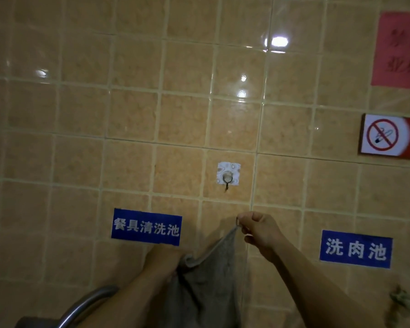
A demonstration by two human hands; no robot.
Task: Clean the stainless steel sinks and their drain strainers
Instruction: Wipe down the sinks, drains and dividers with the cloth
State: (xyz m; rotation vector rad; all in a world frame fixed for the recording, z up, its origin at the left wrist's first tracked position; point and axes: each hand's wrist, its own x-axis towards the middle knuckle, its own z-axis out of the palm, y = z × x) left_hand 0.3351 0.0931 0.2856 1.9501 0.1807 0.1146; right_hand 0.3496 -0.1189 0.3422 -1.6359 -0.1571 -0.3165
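Head view: your right hand (260, 230) pinches the loop of the grey terry cloth (211, 280), which hangs long-axis vertical just below the small metal wall hook (227, 179). Your left hand (166, 261) grips its soft, folded edge against the glossy tan tiles (128, 114).

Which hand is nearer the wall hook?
Right. The right hand pinches the grey cloth's loop just below the wall hook; the left hand holds the cloth lower, to the left.

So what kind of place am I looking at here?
Probably a commercial kitchen's washing area: blue sink labels on the tiled wall, one for tableware and one for meat, a no-smoking sign, and a curved steel faucet below.
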